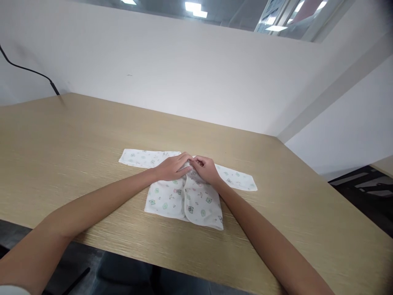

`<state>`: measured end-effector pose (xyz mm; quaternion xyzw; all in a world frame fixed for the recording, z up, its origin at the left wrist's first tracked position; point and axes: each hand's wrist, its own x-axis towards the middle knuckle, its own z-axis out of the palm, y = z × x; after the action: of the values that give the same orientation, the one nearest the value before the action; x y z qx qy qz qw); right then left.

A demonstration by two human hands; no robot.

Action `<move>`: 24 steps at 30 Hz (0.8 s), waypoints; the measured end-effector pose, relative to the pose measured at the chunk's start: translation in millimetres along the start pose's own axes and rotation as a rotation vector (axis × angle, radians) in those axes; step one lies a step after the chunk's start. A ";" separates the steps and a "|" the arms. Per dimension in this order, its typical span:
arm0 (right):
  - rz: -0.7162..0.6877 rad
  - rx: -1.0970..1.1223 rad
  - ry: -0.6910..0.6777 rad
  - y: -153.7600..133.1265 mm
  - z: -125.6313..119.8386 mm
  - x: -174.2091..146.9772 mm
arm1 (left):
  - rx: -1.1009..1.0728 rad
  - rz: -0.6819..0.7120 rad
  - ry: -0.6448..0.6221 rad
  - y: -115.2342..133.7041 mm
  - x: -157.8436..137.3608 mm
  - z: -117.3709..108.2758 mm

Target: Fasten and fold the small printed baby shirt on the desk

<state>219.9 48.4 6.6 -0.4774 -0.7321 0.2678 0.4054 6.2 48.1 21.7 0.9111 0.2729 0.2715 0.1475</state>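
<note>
printed shirt (201, 200) flat on the worktop (92, 127), near the front edge, 2 sleeves (139, 157) out, probably so it lies straight | right hand (207, 169): fingers pinching the shirt's top | left hand (173, 166): fingers alongside, grip can't tell, guessing it's steadying

Bright, even overall; neutral-cool light. Ceiling lights (193, 7) blown out beyond/in the far glass (227, 16), source likely overhead. White wall (184, 69) brightest mid-far, greyer toward right. Shadows soft: under left forearm (104, 200), beside right forearm (260, 229). Faint sheen on surface (101, 233), near side. Under it, dim. White garment (168, 200) slightly soft, print readable. Wide-angle stretch at edges; far-right corner vignetted.
</note>
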 end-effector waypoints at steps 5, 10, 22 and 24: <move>-0.011 -0.019 -0.005 0.5 0.3 0.6 | 0.003 -0.010 0.006 0.2 -0.3 -0.4; -0.009 -0.023 0.001 -0.4 0.3 0.2 | -0.004 -0.012 0.003 1.0 -0.5 -1.0; 0.009 0.002 -0.001 -0.2 -0.4 -0.2 | -0.016 -0.003 0.000 -0.1 -0.1 0.2; 0.013 0.010 -0.006 -0.3 -0.3 -0.2 | -0.018 -0.006 -0.002 -0.1 -0.1 0.1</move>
<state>220.0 48.1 6.9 -0.4793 -0.7288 0.2755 0.4039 6.2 48.1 21.5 0.9091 0.2731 0.2727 0.1567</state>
